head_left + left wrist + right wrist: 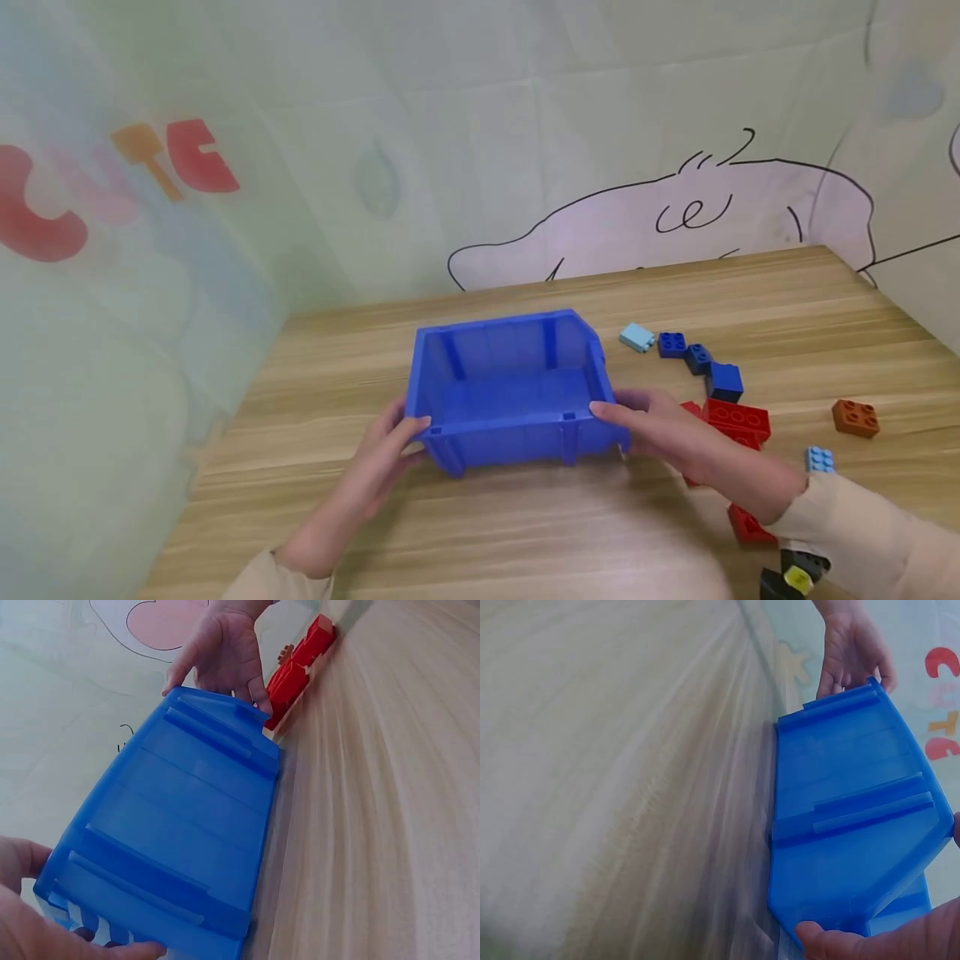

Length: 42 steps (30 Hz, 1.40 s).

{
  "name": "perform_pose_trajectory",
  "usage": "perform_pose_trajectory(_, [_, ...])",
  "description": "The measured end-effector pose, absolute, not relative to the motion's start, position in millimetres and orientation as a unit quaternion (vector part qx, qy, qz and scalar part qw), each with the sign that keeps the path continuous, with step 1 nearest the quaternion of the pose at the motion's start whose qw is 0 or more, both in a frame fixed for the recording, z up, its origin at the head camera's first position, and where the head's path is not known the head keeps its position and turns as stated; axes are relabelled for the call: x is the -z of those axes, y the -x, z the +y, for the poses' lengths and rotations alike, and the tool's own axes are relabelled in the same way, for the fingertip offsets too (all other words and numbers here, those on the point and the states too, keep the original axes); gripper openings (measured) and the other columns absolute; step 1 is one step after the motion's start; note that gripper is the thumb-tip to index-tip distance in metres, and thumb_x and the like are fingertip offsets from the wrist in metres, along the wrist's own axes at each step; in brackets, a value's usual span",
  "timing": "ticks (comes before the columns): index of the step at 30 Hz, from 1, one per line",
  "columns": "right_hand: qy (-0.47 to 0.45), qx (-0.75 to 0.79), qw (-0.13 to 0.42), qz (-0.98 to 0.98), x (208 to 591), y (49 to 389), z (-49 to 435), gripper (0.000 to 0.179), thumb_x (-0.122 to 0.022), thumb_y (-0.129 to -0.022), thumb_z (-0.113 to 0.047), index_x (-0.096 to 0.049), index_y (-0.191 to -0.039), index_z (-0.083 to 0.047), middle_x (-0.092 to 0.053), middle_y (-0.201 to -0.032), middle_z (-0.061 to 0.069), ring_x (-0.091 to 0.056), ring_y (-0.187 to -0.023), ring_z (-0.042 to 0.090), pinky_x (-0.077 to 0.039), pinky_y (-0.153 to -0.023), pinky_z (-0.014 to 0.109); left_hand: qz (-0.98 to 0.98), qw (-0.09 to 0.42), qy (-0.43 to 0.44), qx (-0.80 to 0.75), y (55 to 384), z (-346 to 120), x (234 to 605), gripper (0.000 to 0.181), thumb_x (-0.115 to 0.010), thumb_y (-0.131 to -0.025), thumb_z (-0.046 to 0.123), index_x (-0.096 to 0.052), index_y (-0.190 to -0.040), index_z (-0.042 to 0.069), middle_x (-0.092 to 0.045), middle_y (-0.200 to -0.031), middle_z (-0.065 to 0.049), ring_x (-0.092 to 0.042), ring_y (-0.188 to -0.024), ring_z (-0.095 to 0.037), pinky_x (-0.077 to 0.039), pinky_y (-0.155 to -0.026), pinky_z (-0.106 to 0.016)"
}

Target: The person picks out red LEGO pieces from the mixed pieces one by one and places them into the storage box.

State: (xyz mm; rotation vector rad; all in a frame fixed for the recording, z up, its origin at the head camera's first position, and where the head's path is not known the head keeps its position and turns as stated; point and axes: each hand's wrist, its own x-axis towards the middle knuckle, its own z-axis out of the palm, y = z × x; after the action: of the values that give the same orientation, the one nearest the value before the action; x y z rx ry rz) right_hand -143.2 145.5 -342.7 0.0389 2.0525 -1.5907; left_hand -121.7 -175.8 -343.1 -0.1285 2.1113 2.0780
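A blue plastic bin, open at the top and with nothing inside, sits in the middle of the wooden table between both hands. My left hand grips its near left corner, thumb over the rim and fingers around the side. At the near right corner my right hand holds it the same way, thumb on the rim. In the left wrist view the bin's ribbed outer wall faces the camera, its lower edge close over the table. The right wrist view shows that wall from the other end.
Right of the bin lie red bricks, dark blue bricks, a light blue brick and an orange-brown brick. Black and yellow pieces lie near the right sleeve. A printed cloth hangs behind the wooden table.
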Motion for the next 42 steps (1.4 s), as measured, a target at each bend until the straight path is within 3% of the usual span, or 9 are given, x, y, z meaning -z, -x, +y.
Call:
perform_pose_trajectory(3, [-0.009, 0.581, 0.269, 0.768, 344.1, 138.8, 147.3, 0.087, -0.058, -0.087, -0.048, -0.021, -0.143, 0.007, -0.027, -0.143, 0.030, -0.036, -0.124, 0.048, -0.045, -0.090, 0.053, 0.707, 0.086, 0.040, -0.701, 117.1, -175.2, 343.6, 0.054, -0.047, -0.088, 0.008, -0.031, -0.137, -0.007, -0.039, -0.134, -0.027, -0.048, -0.114, -0.032, -0.044, -0.094, -0.044])
perform_pose_trajectory(9, [-0.007, 0.577, 0.276, 0.769, 346.9, 132.0, 150.8, 0.085, -0.057, -0.088, -0.046, -0.021, -0.142, 0.008, -0.028, -0.142, 0.031, -0.039, -0.122, 0.048, -0.047, -0.088, 0.052, 0.713, 0.094, 0.040, -0.694, 108.4, -175.8, 344.9, 0.061, -0.048, -0.087, 0.010, -0.024, -0.141, -0.007, -0.035, -0.137, -0.029, -0.041, -0.121, -0.039, -0.041, -0.096, -0.051])
perform_pose_trajectory(16, [0.000, 0.571, 0.279, 0.772, 348.0, 123.3, 154.5, 0.084, -0.056, -0.089, -0.045, -0.021, -0.142, 0.009, -0.030, -0.141, 0.032, -0.043, -0.119, 0.046, -0.048, -0.087, 0.051, 0.715, 0.087, 0.063, -0.691, 98.1, -173.9, 345.2, 0.056, -0.050, -0.085, 0.009, -0.032, -0.136, -0.008, -0.039, -0.133, -0.027, -0.045, -0.118, -0.038, -0.044, -0.094, -0.047])
perform_pose_trajectory(29, [-0.001, 0.577, 0.284, 0.766, 348.4, 113.6, 161.2, 0.081, -0.054, -0.091, -0.044, -0.022, -0.142, 0.010, -0.030, -0.140, 0.033, -0.045, -0.118, 0.044, -0.048, -0.086, 0.051, 0.711, 0.099, 0.054, -0.694, 89.5, -170.8, 347.1, 0.060, -0.049, -0.086, 0.011, -0.026, -0.139, -0.008, -0.036, -0.136, -0.029, -0.042, -0.120, -0.039, -0.042, -0.096, -0.050])
perform_pose_trajectory(42, [-0.009, 0.598, 0.286, 0.749, 346.4, 111.7, 160.2, 0.080, -0.059, -0.088, -0.041, -0.025, -0.141, 0.009, -0.035, -0.138, 0.029, -0.048, -0.115, 0.039, -0.050, -0.085, 0.050, 0.708, 0.098, 0.055, -0.697, 90.4, -174.4, 355.5, 0.057, -0.047, -0.088, 0.011, -0.026, -0.139, -0.007, -0.037, -0.134, -0.027, -0.045, -0.115, -0.032, -0.045, -0.093, -0.047])
